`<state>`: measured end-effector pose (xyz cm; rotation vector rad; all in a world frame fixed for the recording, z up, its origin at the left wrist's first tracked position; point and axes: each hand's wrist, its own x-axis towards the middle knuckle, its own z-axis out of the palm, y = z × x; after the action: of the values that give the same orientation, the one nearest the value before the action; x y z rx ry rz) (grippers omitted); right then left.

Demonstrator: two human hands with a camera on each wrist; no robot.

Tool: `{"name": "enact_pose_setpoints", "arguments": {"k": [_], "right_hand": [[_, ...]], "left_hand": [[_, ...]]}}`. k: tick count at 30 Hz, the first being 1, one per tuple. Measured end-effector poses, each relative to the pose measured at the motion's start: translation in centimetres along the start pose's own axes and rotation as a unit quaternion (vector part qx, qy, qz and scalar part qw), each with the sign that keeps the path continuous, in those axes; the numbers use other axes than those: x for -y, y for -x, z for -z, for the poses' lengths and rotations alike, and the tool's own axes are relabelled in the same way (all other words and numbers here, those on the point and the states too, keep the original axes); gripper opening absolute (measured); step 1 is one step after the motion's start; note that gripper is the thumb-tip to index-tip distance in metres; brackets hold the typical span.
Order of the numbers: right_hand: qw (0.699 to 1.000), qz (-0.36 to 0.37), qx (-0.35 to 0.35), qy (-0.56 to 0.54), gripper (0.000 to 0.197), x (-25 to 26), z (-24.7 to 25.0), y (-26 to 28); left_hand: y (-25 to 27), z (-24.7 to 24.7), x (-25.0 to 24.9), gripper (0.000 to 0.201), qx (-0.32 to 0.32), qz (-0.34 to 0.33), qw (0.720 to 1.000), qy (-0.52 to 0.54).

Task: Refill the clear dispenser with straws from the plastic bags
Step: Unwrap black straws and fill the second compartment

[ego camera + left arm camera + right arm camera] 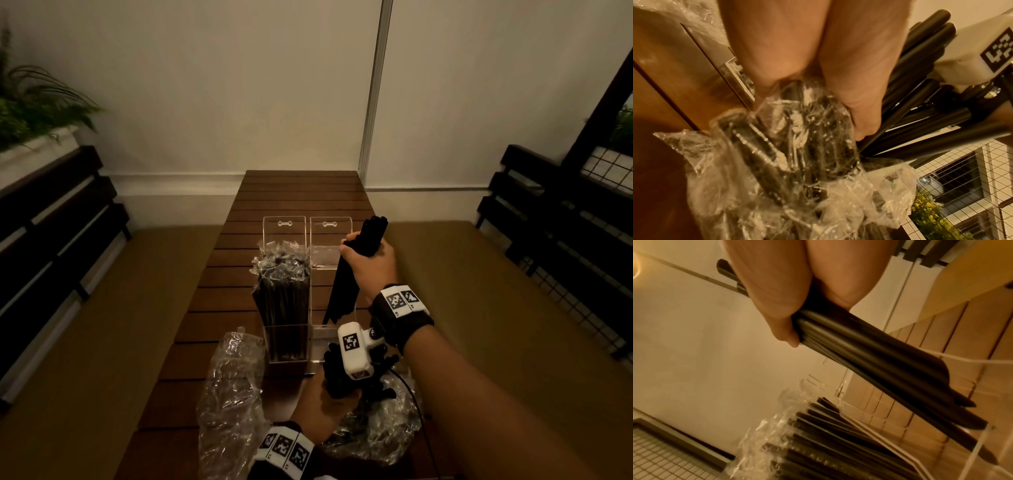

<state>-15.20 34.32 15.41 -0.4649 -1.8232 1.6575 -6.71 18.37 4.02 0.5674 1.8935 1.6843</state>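
Note:
A clear two-compartment dispenser (pixel 290 224) stands mid-table. Its left compartment is packed with wrapped black straws (pixel 282 294). My right hand (pixel 363 251) grips a bundle of bare black straws (pixel 346 287), tilted with its lower ends inside the right compartment (pixel 974 449). In the right wrist view my right hand (pixel 781 318) is curled round that bundle (pixel 879 363). Nearer to me, my left hand (pixel 320 394) holds a plastic bag (pixel 376 435) with black straws sticking out of it. In the left wrist view my left hand's fingers (pixel 859 100) clasp the bag (pixel 797 162) and its straws (pixel 920 116).
A crumpled empty plastic bag (pixel 229 394) lies at the table's front left. The slatted wooden table (pixel 301 195) runs away to a white wall. Padded benches (pixel 102 325) flank it on both sides, with dark slatted backrests (pixel 548 219) and a plant (pixel 30 113) at the left.

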Motion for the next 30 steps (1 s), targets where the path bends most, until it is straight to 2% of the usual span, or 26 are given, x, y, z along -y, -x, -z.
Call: {"name": "enact_pose_setpoints", "arguments": {"k": [5,10,18,22,25,30], "right_hand": [[1.0,0.002,0.021,0.022,0.021,-0.4,0.2,-0.2],[0.998,0.004,0.054,0.038,0.024,-0.5,0.7,-0.1],[0.994,0.016,0.089,0.063,0.017,1.5,2.1,-0.4],[0.998,0.032,0.042,0.046,0.007,3.9,5.2,-0.3],[0.997,0.028,0.041,0.055,0.014,4.7,9.1,1.9],[0.984,-0.062,0.057,0.154,0.034,0.1,14.9,8.4]], "left_hand": [[-0.1,-0.1,-0.3,0.044,0.006,0.001,1.0,0.002],[-0.2,-0.1,0.2,0.044,0.005,0.001,1.0,0.002],[-0.6,0.1,1.0,0.039,-0.011,-0.005,0.999,-0.03],[-0.6,-0.1,0.8,0.036,-0.005,-0.015,0.999,-0.051],[-0.5,-0.1,1.0,0.036,-0.008,-0.023,0.999,-0.049],[-0.8,-0.1,1.5,0.03,-0.019,-0.005,0.999,-0.038]]}}
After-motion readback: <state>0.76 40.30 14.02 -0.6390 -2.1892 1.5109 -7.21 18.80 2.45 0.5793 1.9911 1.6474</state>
